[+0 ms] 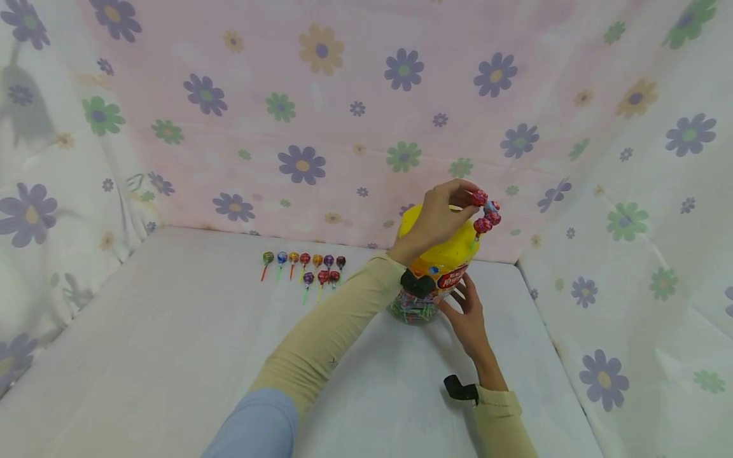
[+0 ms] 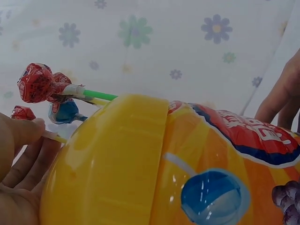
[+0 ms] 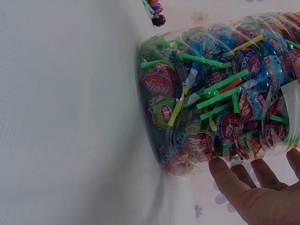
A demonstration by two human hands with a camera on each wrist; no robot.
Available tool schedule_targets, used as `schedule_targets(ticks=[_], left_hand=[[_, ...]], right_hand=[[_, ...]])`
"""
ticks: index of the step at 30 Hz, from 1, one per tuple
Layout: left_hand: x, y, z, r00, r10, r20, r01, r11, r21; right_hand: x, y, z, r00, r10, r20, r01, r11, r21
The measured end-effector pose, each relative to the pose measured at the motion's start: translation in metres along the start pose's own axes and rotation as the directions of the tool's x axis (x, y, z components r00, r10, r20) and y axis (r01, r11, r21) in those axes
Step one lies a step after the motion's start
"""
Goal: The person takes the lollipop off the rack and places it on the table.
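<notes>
A clear plastic jar (image 3: 201,103), full of wrapped lollipops, stands tilted on the table; its yellow lid (image 1: 452,238) faces up and away. Above the lid, the left hand (image 1: 439,213) pinches a red-wrapped lollipop (image 2: 23,113) just below its head. Beside that one, a blue lollipop (image 2: 64,111) and red lollipops (image 2: 35,83) jut past the lid's far side; where their sticks end is hidden. Low on the jar's right side, the right hand (image 1: 468,318) holds it, thumb toward the camera and fingers (image 3: 229,183) against the wall.
Several lollipops (image 1: 305,259) lie in two rows on the white table (image 1: 172,331), left of the jar. Flowered cloth walls (image 1: 343,127) enclose the back and both sides. Black wrist-camera mounts (image 1: 460,388) sit on the sleeves.
</notes>
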State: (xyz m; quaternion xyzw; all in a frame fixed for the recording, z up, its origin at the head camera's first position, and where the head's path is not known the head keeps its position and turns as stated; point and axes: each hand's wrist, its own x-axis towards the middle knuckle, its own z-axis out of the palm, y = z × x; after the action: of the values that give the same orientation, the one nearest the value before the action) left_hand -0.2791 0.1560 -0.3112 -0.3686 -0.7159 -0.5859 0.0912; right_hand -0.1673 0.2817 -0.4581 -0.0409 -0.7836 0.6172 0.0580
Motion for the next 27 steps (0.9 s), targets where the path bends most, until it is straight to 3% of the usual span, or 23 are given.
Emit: schedule_targets(ticks=[6,11,17,22,27], left_hand=[[0.005,-0.001,0.002,0.998,-0.023,0.054,0.020,0.999,0.043],[0.009,0.002,0.004,1.000,0.023,-0.015,-0.023,1.000,-0.008],[0.004,0.014,0.000,0.992,0.080,-0.101,-0.091,0.989,-0.113],[-0.006,0.025,-0.011,0.990,0.107,-0.094,-0.121,0.980,-0.157],[-0.016,0.027,-0.021,0.983,0.153,-0.098,-0.166,0.974,-0.154]], right_hand=[[-0.001,0.002,0.000,1.000,-0.004,-0.004,0.004,1.000,0.007],[0.001,0.005,0.000,1.000,-0.023,-0.004,0.023,1.000,0.006],[0.012,0.025,0.000,1.000,-0.016,-0.012,0.017,1.000,0.014],[0.016,0.038,0.000,0.998,-0.043,-0.038,0.043,0.999,-0.009],[0.015,0.040,0.000,0.997,-0.056,-0.053,0.055,0.998,-0.028]])
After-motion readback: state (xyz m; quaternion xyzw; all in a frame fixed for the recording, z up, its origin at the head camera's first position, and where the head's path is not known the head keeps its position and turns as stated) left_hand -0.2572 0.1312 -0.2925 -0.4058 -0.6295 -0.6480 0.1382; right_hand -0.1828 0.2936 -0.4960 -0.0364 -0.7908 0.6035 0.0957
